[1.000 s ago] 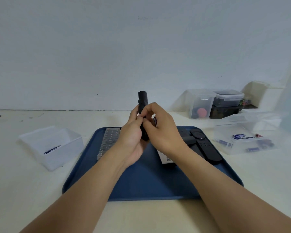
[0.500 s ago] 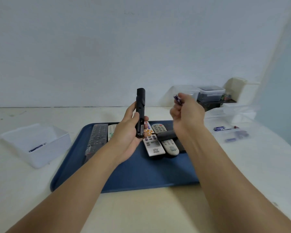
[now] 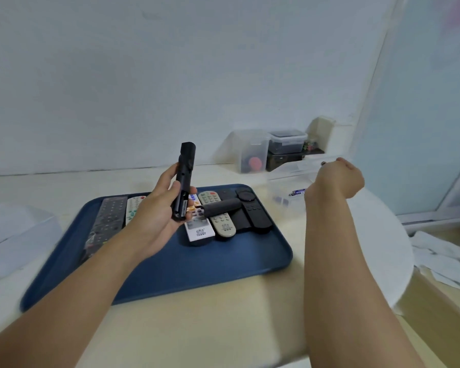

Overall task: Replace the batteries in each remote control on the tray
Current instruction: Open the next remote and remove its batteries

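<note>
A: Where is the remote being serviced, and how is it held?

B: The left hand point(image 3: 158, 211) grips a slim black remote point(image 3: 183, 181) above the blue tray point(image 3: 197, 266), long axis near upright, its battery bay facing the person.

A: And the other hand?

B: The right hand point(image 3: 339, 179) reaches out over the clear bin point(image 3: 284, 187) to the right of the tray, fingers curled. A small dark end, probably a battery point(image 3: 323, 163), shows at the fingertips. It is too blurred to be certain.

A: Which relation governs the coming move?

B: The bin lies directly beneath the right hand and well to the right of the remote, so the right hand is plainly nearer.

A: Counts?

B: One remote in hand. About six more lie on the tray, plus one loose black cover point(image 3: 222, 207). One blue battery point(image 3: 298, 192) is clearly visible in the bin.
</note>
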Motion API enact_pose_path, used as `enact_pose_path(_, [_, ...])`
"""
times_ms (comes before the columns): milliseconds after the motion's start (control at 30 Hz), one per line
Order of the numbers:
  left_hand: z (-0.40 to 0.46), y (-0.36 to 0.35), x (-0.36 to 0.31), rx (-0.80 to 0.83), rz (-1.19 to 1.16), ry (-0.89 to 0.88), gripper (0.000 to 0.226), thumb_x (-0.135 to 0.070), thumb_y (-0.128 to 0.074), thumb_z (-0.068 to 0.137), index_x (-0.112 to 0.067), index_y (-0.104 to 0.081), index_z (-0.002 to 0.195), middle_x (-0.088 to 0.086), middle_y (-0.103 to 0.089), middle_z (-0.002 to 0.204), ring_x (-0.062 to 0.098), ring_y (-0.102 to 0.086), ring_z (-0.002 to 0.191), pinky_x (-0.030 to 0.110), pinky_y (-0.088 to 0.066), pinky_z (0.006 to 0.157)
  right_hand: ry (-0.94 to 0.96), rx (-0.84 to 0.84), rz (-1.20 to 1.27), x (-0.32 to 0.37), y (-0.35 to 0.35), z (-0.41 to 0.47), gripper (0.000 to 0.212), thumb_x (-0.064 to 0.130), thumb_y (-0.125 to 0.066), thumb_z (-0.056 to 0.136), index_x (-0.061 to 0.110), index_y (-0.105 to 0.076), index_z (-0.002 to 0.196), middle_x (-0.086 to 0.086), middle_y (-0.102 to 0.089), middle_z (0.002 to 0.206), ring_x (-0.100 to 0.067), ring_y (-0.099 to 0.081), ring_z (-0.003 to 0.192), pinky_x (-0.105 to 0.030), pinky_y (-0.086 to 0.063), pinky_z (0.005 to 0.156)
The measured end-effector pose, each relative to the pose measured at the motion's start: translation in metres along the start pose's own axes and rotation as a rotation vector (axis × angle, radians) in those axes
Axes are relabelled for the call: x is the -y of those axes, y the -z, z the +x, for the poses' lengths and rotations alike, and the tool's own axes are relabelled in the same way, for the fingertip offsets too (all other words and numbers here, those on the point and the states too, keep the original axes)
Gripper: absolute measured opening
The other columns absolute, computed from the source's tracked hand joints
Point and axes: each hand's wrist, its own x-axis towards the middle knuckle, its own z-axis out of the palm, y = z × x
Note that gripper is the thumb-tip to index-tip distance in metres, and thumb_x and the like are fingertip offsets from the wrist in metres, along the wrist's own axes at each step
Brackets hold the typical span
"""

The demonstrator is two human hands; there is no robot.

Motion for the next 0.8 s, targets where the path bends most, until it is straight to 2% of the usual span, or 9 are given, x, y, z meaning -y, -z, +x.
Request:
enact_pose_path(100, [-0.001, -0.001, 0.001, -0.002, -0.006, -0.004, 0.041, -0.018, -0.032, 0.111, -0.040, -0.054, 0.138, 0.010, -0.059, 0.100, 0.015, -0.049, 0.074, 0.031, -0.037, 0.065, 0.023, 0.112, -0.198, 0.001, 0.003, 0.005, 0.038, -0.006, -0.041, 0.087, 0.013, -0.072, 0.096, -0.006, -0.066, 0.086, -0.015, -0.054, 0.058, -0.016, -0.039, 0.043])
enact_pose_path(233, [-0.001, 0.000, 0.001, -0.002, -0.021, -0.007, 0.041, -0.018, -0.032, 0.111, -0.039, -0.055, 0.137, 0.010, -0.058, 0.097, 0.015, -0.050, 0.075, 0.031, -0.037, 0.065, 0.023, 0.288, -0.410, 0.000, 0.004, 0.007, 0.029, -0.003, -0.044, 0.089, 0.018, -0.054, 0.071, 0.000, -0.051, 0.072, -0.025, -0.049, 0.077, -0.024, -0.043, 0.057])
enact_pose_path(300, [0.000, 0.000, 0.002, -0.004, -0.021, -0.005, 0.041, -0.018, -0.032, 0.111, -0.039, -0.054, 0.138, 0.008, -0.059, 0.095, 0.015, -0.049, 0.075, 0.031, -0.037, 0.065, 0.004, 0.380, -0.473, 0.001, 0.004, 0.005, 0.027, 0.002, -0.048, 0.093, 0.018, -0.046, 0.071, 0.000, -0.046, 0.070, -0.024, -0.049, 0.082, -0.032, -0.047, 0.072])
enact_pose_path(400, [0.002, 0.001, 0.003, -0.002, -0.021, -0.003, 0.042, -0.018, -0.032, 0.110, -0.039, -0.054, 0.138, 0.008, -0.061, 0.094, 0.015, -0.049, 0.074, 0.031, -0.037, 0.064, -0.085, 0.424, -0.449, 0.008, 0.000, -0.004, 0.010, 0.012, -0.043, 0.098, 0.015, -0.052, 0.102, -0.001, -0.044, 0.076, -0.026, -0.049, 0.078, -0.031, -0.045, 0.069])
enact_pose_path(500, [0.002, 0.001, 0.004, -0.003, -0.028, 0.002, 0.042, -0.018, -0.032, 0.110, -0.039, -0.054, 0.139, 0.009, -0.061, 0.095, 0.015, -0.049, 0.074, 0.031, -0.037, 0.063, -0.176, 0.519, -0.418, 0.013, -0.001, -0.012, 0.023, 0.025, -0.036, 0.104, 0.021, -0.049, 0.122, 0.007, -0.050, 0.101, -0.020, -0.044, 0.102, -0.022, -0.043, 0.088])
enact_pose_path(567, [0.002, 0.003, 0.004, -0.003, -0.026, 0.002, 0.041, -0.018, -0.032, 0.111, -0.039, -0.053, 0.139, 0.008, -0.061, 0.094, 0.015, -0.049, 0.073, 0.030, -0.037, 0.062, -0.186, 0.527, -0.365, 0.011, -0.003, -0.017, 0.041, 0.036, -0.039, 0.101, 0.021, -0.046, 0.139, 0.006, -0.048, 0.123, -0.018, -0.041, 0.116, -0.027, -0.035, 0.101])
enact_pose_path(600, [0.003, 0.003, 0.004, -0.007, -0.023, 0.002, 0.041, -0.018, -0.032, 0.111, -0.038, -0.054, 0.139, 0.008, -0.061, 0.093, 0.015, -0.049, 0.072, 0.029, -0.038, 0.061, -0.177, 0.505, -0.353, 0.010, -0.006, -0.019, 0.045, 0.040, -0.042, 0.098, 0.022, -0.047, 0.140, 0.005, -0.047, 0.123, -0.016, -0.043, 0.113, -0.030, -0.035, 0.099])
enact_pose_path(700, [0.004, 0.005, 0.003, -0.048, -0.032, 0.003, 0.034, -0.018, -0.034, 0.111, -0.032, -0.060, 0.128, 0.007, -0.058, 0.089, 0.014, -0.047, 0.070, 0.027, -0.037, 0.059, -0.101, 0.313, -0.286, 0.006, -0.014, -0.033, 0.041, 0.035, -0.050, 0.090, 0.016, -0.050, 0.126, 0.001, -0.047, 0.117, -0.018, -0.051, 0.092, -0.032, -0.040, 0.076])
enact_pose_path(800, [0.007, 0.007, 0.001, -0.122, -0.069, 0.006, 0.023, -0.019, -0.038, 0.110, -0.018, -0.061, 0.109, 0.005, -0.051, 0.083, 0.012, -0.042, 0.062, 0.023, -0.034, 0.051, -0.008, 0.192, -0.142, -0.004, -0.021, -0.049, 0.012, 0.020, -0.050, 0.086, 0.015, -0.049, 0.097, -0.007, -0.052, 0.117, -0.022, -0.058, 0.079, -0.027, -0.045, 0.063])
